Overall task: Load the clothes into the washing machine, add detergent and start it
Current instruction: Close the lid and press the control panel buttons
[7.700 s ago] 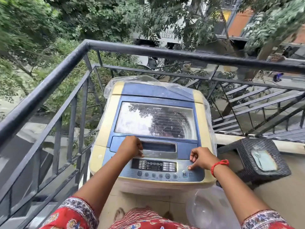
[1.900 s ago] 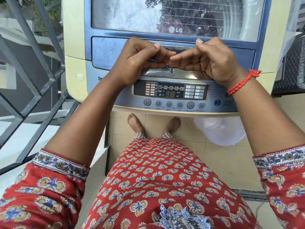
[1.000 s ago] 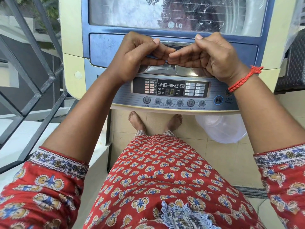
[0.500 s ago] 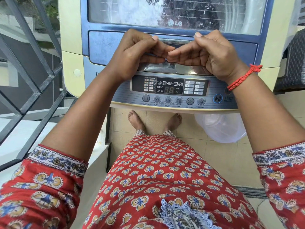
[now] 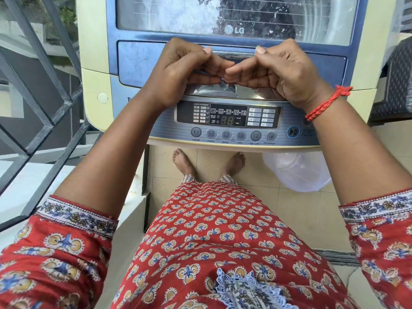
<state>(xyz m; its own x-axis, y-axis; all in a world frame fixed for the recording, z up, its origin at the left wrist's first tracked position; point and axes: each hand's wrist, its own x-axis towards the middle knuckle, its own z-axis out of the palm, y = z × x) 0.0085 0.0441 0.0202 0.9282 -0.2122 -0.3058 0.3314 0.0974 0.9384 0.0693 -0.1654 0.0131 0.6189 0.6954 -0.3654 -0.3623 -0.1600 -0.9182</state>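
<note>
Standing at the front of the washing machine (image 5: pixel 95 52), which fills the 12 o'clock half of the head view; its far end is cut off by the top edge. Lid (image 5: pixel 142 63) is down and closed. Left hand (image 5: pixel 180 70) and right hand (image 5: pixel 287 72) both sit on the lid handle (image 5: pixel 234 90), fingers curled under its front lip, fingertips nearly meeting at centre. What the fingertips touch underneath is hidden. Lid glass is reflective; drum contents cannot be made out. Control panel (image 5: pixel 227 114) lies just toward 6 o'clock of the hands, display dim; right wrist with red thread (image 5: pixel 323 105) covers the panel's 3 o'clock end. Railing (image 5: pixel 44 70) runs close along 9 o'clock. Clear plastic container (image 5: pixel 296 172) on the floor at 4 o'clock, partly under the machine. Dark wicker stool (image 5: pixel 396 81) at 3 o'clock, cropped.
</note>
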